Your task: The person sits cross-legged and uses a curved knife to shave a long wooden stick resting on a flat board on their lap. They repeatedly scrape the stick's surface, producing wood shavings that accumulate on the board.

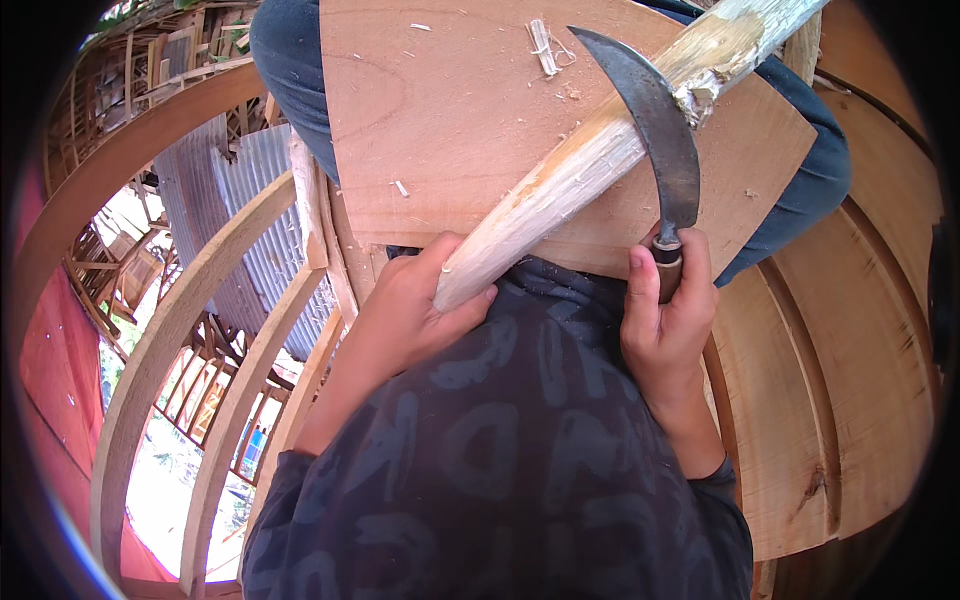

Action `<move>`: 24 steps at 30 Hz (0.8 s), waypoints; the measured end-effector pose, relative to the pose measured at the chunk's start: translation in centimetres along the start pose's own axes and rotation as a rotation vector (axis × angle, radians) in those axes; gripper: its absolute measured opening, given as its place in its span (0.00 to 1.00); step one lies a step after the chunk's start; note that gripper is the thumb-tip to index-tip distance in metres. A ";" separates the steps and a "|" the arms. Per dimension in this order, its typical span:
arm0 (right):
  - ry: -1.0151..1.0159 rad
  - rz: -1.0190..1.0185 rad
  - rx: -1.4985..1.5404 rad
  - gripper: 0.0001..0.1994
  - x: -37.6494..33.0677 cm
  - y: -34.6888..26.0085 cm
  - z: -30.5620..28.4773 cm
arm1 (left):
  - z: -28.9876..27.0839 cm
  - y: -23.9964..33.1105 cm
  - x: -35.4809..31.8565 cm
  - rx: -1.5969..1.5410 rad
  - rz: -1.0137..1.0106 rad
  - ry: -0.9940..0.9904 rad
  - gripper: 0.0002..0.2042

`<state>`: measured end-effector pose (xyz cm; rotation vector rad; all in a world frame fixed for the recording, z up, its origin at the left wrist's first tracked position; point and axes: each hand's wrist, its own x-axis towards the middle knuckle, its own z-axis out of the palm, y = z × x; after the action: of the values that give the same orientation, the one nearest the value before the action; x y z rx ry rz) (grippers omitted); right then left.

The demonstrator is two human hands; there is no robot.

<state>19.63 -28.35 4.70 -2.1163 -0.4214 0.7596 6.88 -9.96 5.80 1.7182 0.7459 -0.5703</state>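
Note:
My left hand point(415, 305) grips the near end of a long pale wooden pole point(590, 155) that slants up to the right across a plywood board point(450, 120) resting on my lap. My right hand point(665, 320) is closed around the handle of a curved dark-bladed knife point(655, 125). Its blade arcs up and left, and its edge lies against the pole where the wood is freshly shaved. A rough knot shows on the pole just right of the blade.
Wood shavings point(545, 45) lie scattered on the board. Curved wooden ribs point(170, 330) stand to the left, with corrugated metal sheeting point(225, 190) behind them. Bent wooden planks point(850, 380) fill the right side. A red cloth point(55, 380) hangs at far left.

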 end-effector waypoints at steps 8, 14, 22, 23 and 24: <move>0.040 -0.041 -0.062 0.11 -0.1 -0.1 0.2 | -0.1 -0.2 0.0 -0.026 -0.018 -0.026 0.15; -0.093 0.182 0.289 0.08 0.1 0.1 -0.1 | -0.2 -0.2 -0.2 0.028 -0.011 -0.024 0.16; -0.599 0.664 1.343 0.14 1.9 0.3 -1.9 | -0.1 -0.3 -0.5 0.073 0.049 0.054 0.15; -0.545 0.680 1.313 0.15 1.9 0.5 -1.7 | -0.2 -0.4 -0.4 0.066 0.043 0.044 0.15; -0.461 0.626 1.136 0.14 1.7 0.4 -1.3 | -0.2 -0.4 -0.4 0.060 0.037 0.034 0.15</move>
<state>21.81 -28.45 4.42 -0.9526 0.4205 1.4155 6.30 -9.82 5.88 1.7973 0.7253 -0.5441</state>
